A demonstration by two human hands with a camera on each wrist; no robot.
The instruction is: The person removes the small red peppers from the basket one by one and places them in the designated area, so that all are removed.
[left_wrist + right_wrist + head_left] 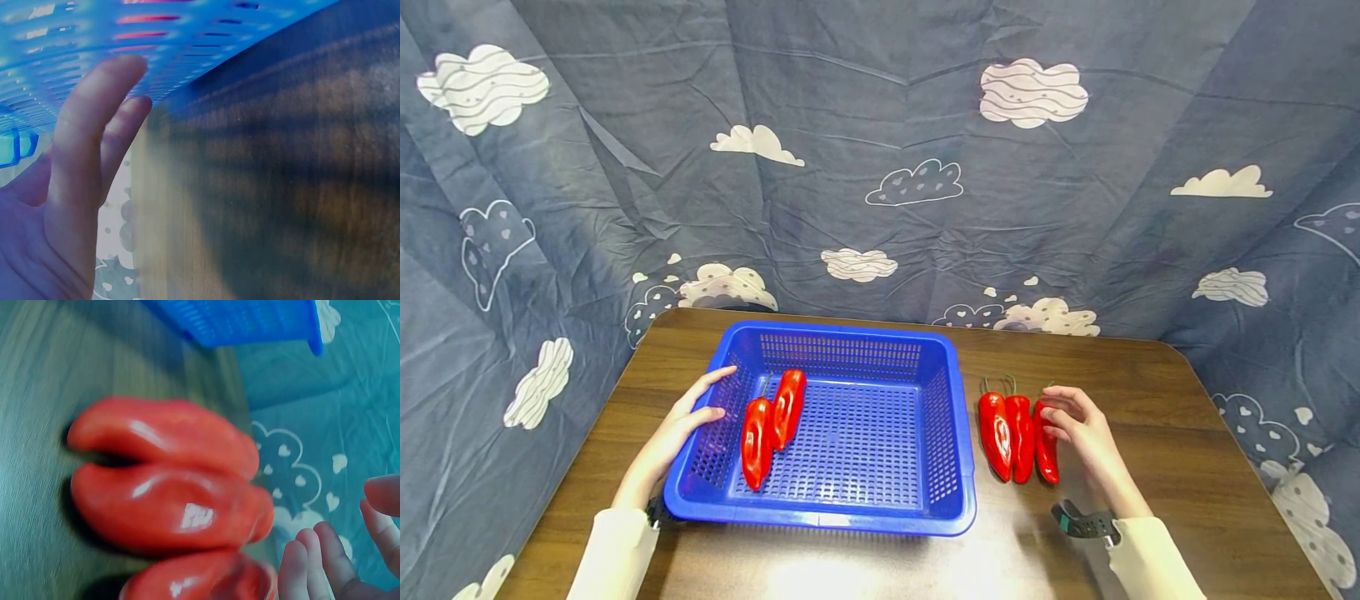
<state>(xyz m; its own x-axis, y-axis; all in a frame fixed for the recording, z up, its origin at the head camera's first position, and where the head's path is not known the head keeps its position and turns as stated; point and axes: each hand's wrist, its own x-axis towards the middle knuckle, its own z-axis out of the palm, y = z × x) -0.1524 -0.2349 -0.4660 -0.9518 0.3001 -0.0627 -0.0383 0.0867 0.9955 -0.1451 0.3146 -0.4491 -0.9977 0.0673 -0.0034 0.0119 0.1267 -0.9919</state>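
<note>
A blue plastic basket with slotted walls stands on the table, holding two long red peppers in its left part. My left hand grips the basket's left rim, thumb over the edge; from the left wrist, its other fingers lie against the outer wall. To the right of the basket, three more red peppers lie side by side, green stems away from me. My right hand hovers at the upper part of the rightmost pepper, partly hiding it. Its fingers are apart and hold nothing.
The brown wooden table runs back to a dark grey cloth with cloud prints, hung behind and at both sides. A dark band sits on the right wrist. Bright glare lies on the table's front part.
</note>
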